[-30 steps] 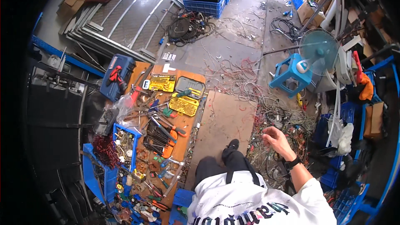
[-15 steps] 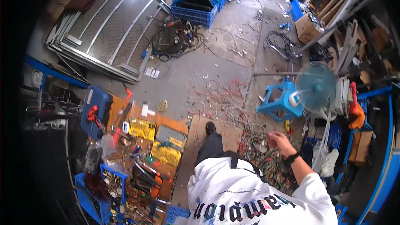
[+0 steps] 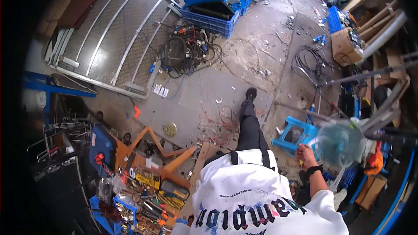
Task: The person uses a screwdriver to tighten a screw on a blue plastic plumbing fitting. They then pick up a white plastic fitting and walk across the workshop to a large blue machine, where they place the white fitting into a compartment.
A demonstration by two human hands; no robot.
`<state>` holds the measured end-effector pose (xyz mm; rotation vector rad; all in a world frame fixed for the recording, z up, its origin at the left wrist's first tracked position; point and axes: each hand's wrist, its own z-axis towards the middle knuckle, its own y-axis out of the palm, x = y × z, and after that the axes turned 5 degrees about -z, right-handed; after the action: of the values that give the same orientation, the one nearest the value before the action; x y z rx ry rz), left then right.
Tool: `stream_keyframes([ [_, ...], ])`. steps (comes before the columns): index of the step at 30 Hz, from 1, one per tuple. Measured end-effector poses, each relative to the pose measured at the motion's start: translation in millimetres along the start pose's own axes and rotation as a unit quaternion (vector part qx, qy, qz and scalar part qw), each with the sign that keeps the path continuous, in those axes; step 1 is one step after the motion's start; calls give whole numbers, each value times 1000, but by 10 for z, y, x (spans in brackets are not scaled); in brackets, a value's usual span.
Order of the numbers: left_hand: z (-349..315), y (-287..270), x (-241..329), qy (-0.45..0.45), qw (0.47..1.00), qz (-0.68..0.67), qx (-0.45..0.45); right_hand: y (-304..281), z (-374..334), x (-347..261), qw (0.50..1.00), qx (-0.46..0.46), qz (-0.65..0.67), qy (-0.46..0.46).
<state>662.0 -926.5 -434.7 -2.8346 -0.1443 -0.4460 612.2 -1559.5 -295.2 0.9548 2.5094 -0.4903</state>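
Note:
My right hand (image 3: 306,153), with a black band on its wrist, is held out in front of my right side. Its fingers are curled closed, and what they hold, if anything, is too small to make out. In the view the hand overlaps the near edge of a blue plastic stool (image 3: 291,138). A fan (image 3: 340,144) with a round pale-green head is just right of the hand. Of my left arm only the white sleeve (image 3: 180,229) shows at the lower edge; I cannot see the left hand.
One shoe (image 3: 251,92) is stretched forward on the floor. Red and pale wires (image 3: 217,126) are strewn left of that leg. Black cable coils (image 3: 310,63) lie ahead right. A tool-covered bench (image 3: 180,150) is at left. Beyond are a cable heap (image 3: 174,54), a blue crate (image 3: 209,22) and metal-framed panels (image 3: 109,30).
One leg has stepped forward onto the floor past the wires. My right hand has come up and forward toward the stool and fan. The bench has slid lower in view.

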Motion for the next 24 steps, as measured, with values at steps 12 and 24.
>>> stream_keyframes([
  [12,-227,2357,1355,-4,1000,16,4,563,1655,-4322,986,-94,-121,-63],
  [24,521,4720,3476,-117,986,-106,47,1414,2574,-6961,968,-105,-173,-151],
])
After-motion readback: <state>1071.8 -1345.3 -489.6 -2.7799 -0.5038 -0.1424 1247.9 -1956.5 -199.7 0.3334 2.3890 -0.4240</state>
